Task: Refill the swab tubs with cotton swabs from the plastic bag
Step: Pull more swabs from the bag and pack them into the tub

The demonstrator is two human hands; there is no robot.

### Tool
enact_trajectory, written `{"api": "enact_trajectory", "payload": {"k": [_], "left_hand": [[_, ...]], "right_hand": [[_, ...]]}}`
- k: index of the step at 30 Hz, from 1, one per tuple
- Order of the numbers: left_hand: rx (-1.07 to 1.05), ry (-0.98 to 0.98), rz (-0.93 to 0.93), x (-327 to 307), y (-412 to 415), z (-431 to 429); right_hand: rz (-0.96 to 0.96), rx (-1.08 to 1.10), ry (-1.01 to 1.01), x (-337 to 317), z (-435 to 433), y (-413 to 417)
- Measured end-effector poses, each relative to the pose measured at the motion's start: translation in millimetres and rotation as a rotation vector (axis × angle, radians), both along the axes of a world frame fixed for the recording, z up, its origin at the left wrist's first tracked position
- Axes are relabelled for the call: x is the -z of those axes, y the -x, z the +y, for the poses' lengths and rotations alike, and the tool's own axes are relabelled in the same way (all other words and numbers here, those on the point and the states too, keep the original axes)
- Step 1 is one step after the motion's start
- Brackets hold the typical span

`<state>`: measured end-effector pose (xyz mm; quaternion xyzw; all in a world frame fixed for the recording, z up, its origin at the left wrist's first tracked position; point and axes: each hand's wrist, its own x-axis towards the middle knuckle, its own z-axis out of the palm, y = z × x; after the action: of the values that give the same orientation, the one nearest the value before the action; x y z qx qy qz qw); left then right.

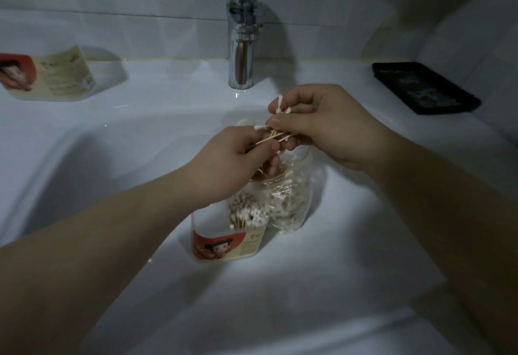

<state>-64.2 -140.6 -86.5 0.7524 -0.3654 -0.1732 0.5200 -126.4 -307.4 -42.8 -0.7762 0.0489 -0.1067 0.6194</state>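
Above the open tub (228, 238), I pinch loose swabs (273, 136) between left hand (238, 158) and right hand (322, 127), probably aligning them to slot in.

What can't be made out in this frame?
Head view only:
- Left tub: contents hidden by label, cut off by left edge.
- Bag: mouth hidden behind left hand.
- Swabs between left and right hand: count too small, dim.
- Black tray: contents too dark.

A dim home bathroom: white ceramic washbasin (112, 136), chrome tap (241, 32) at 12 o'clock, pale tiled wall (126, 4) behind, black soap dish (424, 87) at 2 o'clock.
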Motion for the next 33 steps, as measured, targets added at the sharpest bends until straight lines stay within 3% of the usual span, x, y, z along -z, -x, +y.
{"api": "enact_trajectory", "payload": {"k": [11,18,23,33], "left_hand": [[-0.058,-0.024,0.006,5,2,-3],[-0.099,0.046,0.127,6,3,-5],[-0.087,0.121,0.284,3,6,-5],[-0.055,0.028,0.164,2,5,-5]], "right_hand": [[0.044,0.069,-0.124,-10,-15,-1],[-0.048,0.244,0.119,-14,-31,-2],[0.024,0.091,0.3,-10,-18,3],[-0.005,0.082,0.38,1,-1,-2]]}}
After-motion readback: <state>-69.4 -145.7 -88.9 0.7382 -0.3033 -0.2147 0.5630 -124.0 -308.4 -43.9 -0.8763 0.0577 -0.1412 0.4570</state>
